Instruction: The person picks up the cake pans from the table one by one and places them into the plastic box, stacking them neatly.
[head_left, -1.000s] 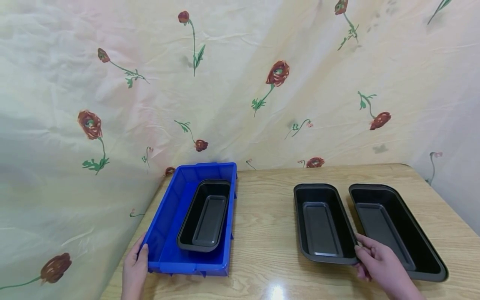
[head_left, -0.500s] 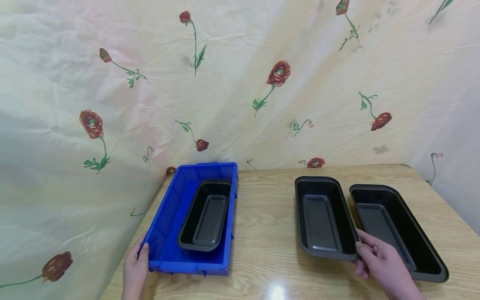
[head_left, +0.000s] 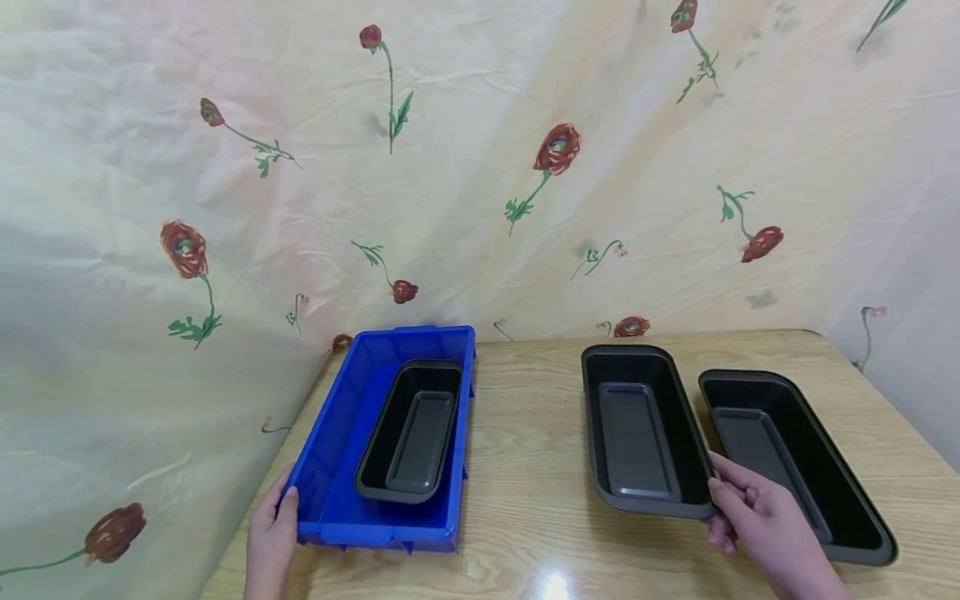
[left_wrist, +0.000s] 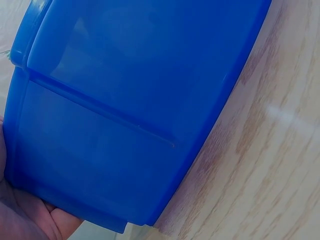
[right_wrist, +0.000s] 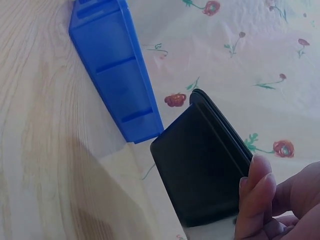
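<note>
My left hand (head_left: 272, 533) grips the near left corner of a blue plastic tray (head_left: 322, 467), thumb over the rim. Inside the tray, toward its right side, lies a dark loaf pan (head_left: 420, 437). With my right hand (head_left: 765, 517) I pinch the near right corner of a second dark loaf pan (head_left: 637, 433), raised off the table. The right wrist view shows the outside of this held pan (right_wrist: 200, 165) and my fingertips (right_wrist: 260, 190) on its rim. A third loaf pan (head_left: 780, 450) rests on the table to the right, partly hidden by my right hand.
The wooden table (head_left: 525, 467) separates the tray from the held pan. Behind it and along the left hangs a pale flowered cloth (head_left: 465, 167). In the right wrist view, the tray's outer wall (right_wrist: 117, 75) stands beyond the held pan.
The pan in my right hand has risen from near the table, then shifted slightly left. My left hand, the tray and the other two pans stay in place.
</note>
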